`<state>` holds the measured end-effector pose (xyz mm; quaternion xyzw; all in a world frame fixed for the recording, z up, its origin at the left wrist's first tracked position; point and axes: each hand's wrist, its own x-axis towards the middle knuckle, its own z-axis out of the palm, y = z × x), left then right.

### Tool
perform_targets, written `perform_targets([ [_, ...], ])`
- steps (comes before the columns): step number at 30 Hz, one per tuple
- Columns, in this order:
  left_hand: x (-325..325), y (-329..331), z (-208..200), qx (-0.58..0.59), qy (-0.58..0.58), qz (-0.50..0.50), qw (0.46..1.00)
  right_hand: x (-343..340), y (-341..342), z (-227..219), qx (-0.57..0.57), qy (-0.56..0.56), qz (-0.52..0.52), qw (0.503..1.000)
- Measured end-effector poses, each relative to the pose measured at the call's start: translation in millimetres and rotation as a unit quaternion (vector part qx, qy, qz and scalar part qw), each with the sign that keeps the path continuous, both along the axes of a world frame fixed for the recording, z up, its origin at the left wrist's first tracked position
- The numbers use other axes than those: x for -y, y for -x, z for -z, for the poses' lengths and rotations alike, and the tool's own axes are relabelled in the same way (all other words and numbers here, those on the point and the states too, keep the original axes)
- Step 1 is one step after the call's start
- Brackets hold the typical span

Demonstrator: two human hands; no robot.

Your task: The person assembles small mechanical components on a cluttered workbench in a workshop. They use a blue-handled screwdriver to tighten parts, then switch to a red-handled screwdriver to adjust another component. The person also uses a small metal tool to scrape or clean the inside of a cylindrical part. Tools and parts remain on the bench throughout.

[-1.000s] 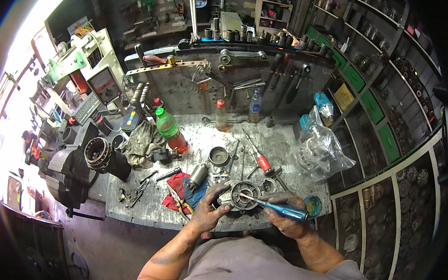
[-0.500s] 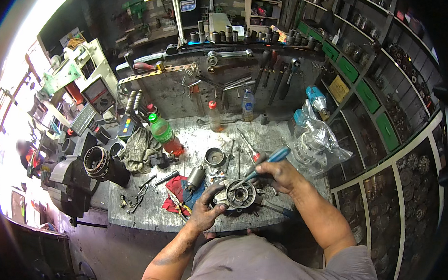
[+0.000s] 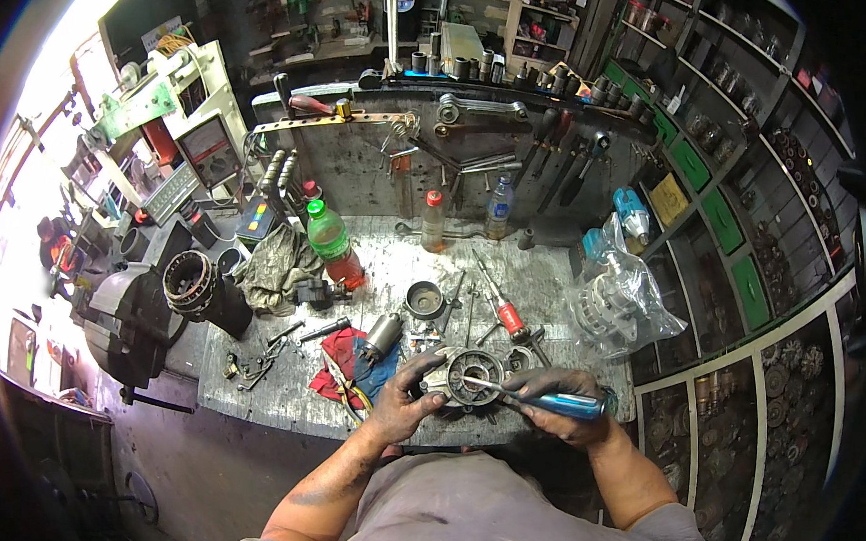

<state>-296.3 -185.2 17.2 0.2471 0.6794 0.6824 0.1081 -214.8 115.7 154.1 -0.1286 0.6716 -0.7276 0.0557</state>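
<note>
My left hand grips the left side of a round metal housing, its thumb and fingers closed around the edge. The housing faces up near the bench's front edge, with a ring-shaped centre. My right hand is closed on a screwdriver with a blue handle. Its shaft slants left across the housing, and the tip sits at the inner ring; whether it presses on anything is too small to tell. Just beyond lie another round metal part and a red-handled screwdriver.
A metal cylinder rests on red and blue cloths. Farther back stand a metal cup, a green-capped bottle and two smaller bottles. A bagged machine part lies right; a vise stands left.
The blue screwdriver's handle has swung down toward me, and my right hand has lowered with it. My left hand still holds the housing. The whole view has shifted slightly.
</note>
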Motion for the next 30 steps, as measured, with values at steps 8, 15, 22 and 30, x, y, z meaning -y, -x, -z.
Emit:
perform_targets([
  [8, 0.2, 0.2, -0.7, 0.01, 0.003, 0.003, 1.0, 2.4, 3.9, 0.7, -0.099, -0.106, -0.019, 0.989],
  [15, 0.3, -2.7, 0.7, 0.008, 0.005, -0.01, 1.0, 10.8, 5.6, -21.4, -0.259, -0.288, -0.148, 0.91],
  [22, -0.7, -3.7, -2.2, 0.02, -0.011, 0.001, 1.0, 6.6, 55.2, -29.0, 0.022, -0.15, -0.049, 0.987],
  [30, -2.1, -2.0, -3.8, 0.002, -0.006, -0.01, 1.0, -6.5, 82.3, 7.6, 0.286, 0.132, 0.042, 0.948],
])
